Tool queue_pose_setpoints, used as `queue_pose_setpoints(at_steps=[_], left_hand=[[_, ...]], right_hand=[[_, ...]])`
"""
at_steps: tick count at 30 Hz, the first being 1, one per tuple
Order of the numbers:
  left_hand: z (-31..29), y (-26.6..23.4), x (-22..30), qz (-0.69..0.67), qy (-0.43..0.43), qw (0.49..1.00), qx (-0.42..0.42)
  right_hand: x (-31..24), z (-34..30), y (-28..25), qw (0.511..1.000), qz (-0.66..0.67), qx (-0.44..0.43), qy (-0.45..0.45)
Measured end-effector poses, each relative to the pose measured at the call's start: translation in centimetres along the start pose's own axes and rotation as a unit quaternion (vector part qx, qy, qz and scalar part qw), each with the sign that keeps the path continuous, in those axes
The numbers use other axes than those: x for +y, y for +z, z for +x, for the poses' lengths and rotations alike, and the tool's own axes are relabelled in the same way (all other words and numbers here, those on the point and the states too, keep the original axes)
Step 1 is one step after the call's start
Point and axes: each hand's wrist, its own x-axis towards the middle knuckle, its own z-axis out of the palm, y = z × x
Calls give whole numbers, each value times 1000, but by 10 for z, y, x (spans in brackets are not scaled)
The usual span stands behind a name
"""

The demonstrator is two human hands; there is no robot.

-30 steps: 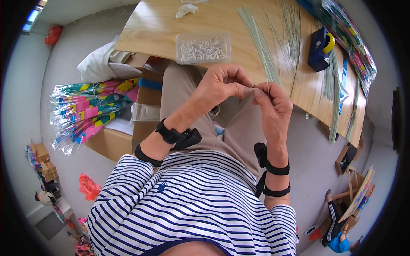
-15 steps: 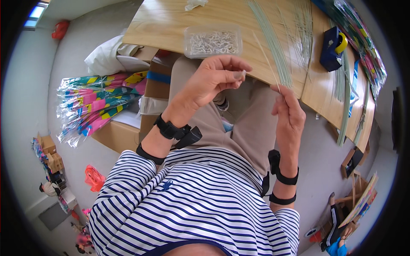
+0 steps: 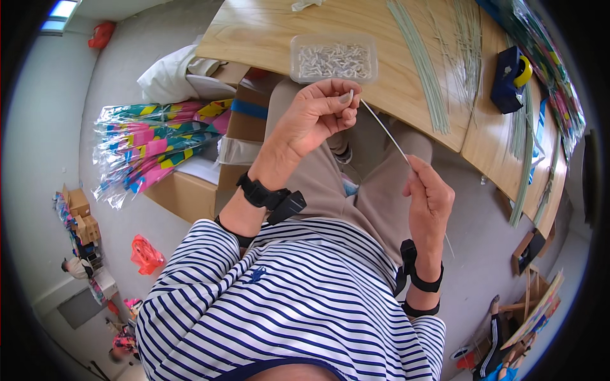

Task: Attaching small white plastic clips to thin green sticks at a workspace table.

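Note:
Between the thumb and index finger of my left hand [image 3: 321, 115], a small white tube piece [image 3: 351, 95] is pinched. My right hand [image 3: 429, 193] grips a thin pale rod [image 3: 386, 130] with its fingertips. The rod slants up and left, its tip close beside the white piece; whether they touch I cannot tell. Its other end trails below my right hand. Just beyond my left hand, a clear plastic tub [image 3: 295, 58] full of small white tube pieces [image 3: 333, 61] sits at the table's edge.
On the wooden table [image 3: 254, 32] lie bundles of thin rods [image 3: 422, 76], with a blue tape dispenser [image 3: 507, 81] holding yellow tape to the right. Colourful wrapped bundles [image 3: 159, 140] rest on a cardboard box [image 3: 184, 193] at left. Other people appear at the lower edges.
The rod has swung from pointing up over the table to slanting left, its tip now near the white piece. My view has shifted slightly, and my left hand still pinches the piece.

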Motion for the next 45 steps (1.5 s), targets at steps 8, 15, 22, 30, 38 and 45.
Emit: queue_pose_setpoints(at_steps=[8,15,22,30,38,45], left_hand=[[-1,-1,0,-3,3,1000,-11],[-2,2,0,-1,10,1000,-11],[-2,11,-9,83,62,994,-20],[-5,36,-26,136,75,985,-68],[-8,35,-9,224,-15,973,-56],[-6,38,-4,247,-77,960,-107]], right_hand=[[1,0,2,1000,3,9,18],[1,1,1,1000,-3,0,15],[-13,19,4,997,50,1,52],[-21,45,21,985,168,-15,15],[-18,45,14,993,5,-29,-113],[-14,44,15,988,-11,-34,-149]])
